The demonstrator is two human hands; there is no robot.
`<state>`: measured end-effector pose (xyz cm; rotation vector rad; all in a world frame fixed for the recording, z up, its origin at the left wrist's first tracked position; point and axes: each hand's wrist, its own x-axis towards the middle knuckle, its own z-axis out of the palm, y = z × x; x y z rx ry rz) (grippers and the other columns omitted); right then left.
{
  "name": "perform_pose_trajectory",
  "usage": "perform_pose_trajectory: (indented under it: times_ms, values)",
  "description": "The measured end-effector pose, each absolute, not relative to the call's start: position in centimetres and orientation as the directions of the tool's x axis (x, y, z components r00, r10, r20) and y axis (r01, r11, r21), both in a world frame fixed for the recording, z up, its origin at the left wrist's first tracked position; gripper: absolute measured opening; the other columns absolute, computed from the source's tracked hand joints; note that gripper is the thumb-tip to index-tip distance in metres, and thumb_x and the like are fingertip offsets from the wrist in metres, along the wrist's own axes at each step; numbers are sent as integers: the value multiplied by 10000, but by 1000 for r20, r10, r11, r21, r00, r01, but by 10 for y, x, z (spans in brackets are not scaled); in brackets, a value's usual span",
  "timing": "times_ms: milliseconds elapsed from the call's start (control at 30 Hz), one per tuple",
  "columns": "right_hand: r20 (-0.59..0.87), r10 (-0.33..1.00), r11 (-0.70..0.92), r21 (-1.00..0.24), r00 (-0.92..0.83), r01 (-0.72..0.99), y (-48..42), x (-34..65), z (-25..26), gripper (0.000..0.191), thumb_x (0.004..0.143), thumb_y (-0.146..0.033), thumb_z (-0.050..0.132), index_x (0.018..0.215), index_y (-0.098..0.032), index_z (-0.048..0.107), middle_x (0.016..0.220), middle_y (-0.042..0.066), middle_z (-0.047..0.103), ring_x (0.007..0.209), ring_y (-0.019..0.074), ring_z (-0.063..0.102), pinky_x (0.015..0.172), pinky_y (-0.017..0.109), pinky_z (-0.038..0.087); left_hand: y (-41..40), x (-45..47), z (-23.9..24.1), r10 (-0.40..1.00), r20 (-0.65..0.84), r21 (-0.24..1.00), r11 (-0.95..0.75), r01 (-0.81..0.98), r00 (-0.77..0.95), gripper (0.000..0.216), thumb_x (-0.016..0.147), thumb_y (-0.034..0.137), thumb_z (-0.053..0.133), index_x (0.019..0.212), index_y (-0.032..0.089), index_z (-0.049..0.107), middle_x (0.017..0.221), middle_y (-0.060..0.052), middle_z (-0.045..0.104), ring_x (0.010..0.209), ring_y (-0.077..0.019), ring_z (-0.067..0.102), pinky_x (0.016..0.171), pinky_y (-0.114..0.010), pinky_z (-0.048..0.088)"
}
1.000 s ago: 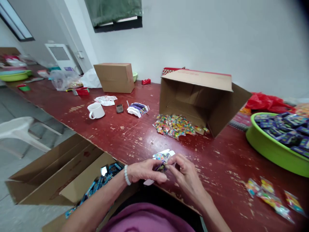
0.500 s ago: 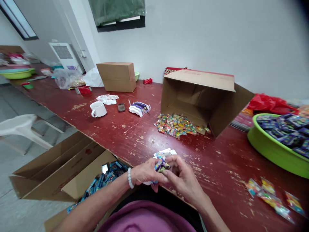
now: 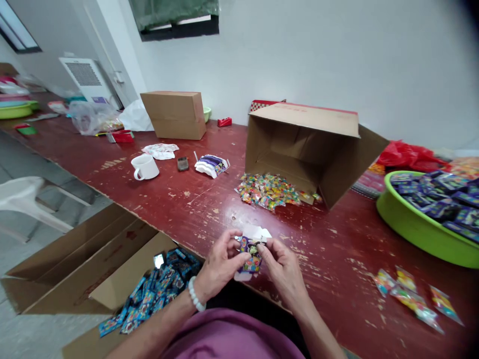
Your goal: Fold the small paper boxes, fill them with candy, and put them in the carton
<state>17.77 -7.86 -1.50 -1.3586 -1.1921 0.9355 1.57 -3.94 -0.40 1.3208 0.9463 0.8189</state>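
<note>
Between my hands is a small printed carton, purple with coloured pictures, its white flaps standing out at the top and bottom. My left hand grips its left side, fingers behind and thumb across the front. My right hand pinches its upper right edge between thumb and fingers. Whether anything is inside the carton cannot be seen. Beyond my hands lies a heap of small colourful candy packets, spilling from the mouth of a cardboard box tipped on its side.
Purple packs fill a green basin at the right, near several loose candy packets. Flattened cartons, a white mug and a closed cardboard box stand farther left. Below the table edge, an open box holds blue packs.
My hands have drawn apart to the two sides of the carton, whose printed face now shows more squarely. The view has shifted slightly, moving the surroundings a little leftward.
</note>
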Motion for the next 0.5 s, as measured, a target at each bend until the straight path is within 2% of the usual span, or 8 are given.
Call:
perform_pose_trajectory:
  times_ms: [67,133,233,300,433,500]
  values:
    - [49,968,43,-999,245,31,-78,174,-18,378,868,-403,630,1174,-190,563,801,22,687,715,185,644,654,275,519,-44,17,-5,940,-78,997,66,48,331,542,777,266,697,1245,239,428,877,4,642,755,-151,639,700,-260,520]
    - [34,957,62,-994,288,-89,-77,169,-23,463,854,-398,651,1246,-205,499,865,37,703,770,196,669,687,291,541,-47,19,-5,947,-57,998,55,15,317,567,788,258,686,1288,243,417,921,-16,662,792,-163,657,730,-271,535]
    - [56,958,97,-986,280,-133,-77,166,-29,369,855,-394,653,1165,-211,571,996,68,706,887,212,668,781,322,539,-49,21,-5,938,-50,997,69,-45,343,532,807,272,669,1303,241,482,1066,-53,684,910,-187,667,813,-289,540]
    - [81,961,112,-988,263,-104,-78,168,-30,309,865,-394,642,1110,-207,620,1033,71,702,920,217,656,822,333,522,-48,20,-5,930,-65,995,86,-41,362,497,802,294,678,1275,235,536,1091,-54,691,913,-192,665,813,-290,538]
    - [113,968,107,-993,223,39,-77,180,-22,239,889,-415,608,914,-189,684,854,34,693,786,189,617,731,285,482,-42,18,-4,910,-125,991,134,5,395,357,807,355,678,1117,185,625,894,-38,704,776,-173,637,694,-257,515]
    - [80,981,75,-997,175,36,-76,185,-18,254,869,-422,636,810,-179,682,768,18,669,725,173,589,687,265,457,-41,17,-3,901,-138,990,140,26,411,315,821,375,667,1056,166,646,877,-44,698,774,-167,619,690,-247,499]
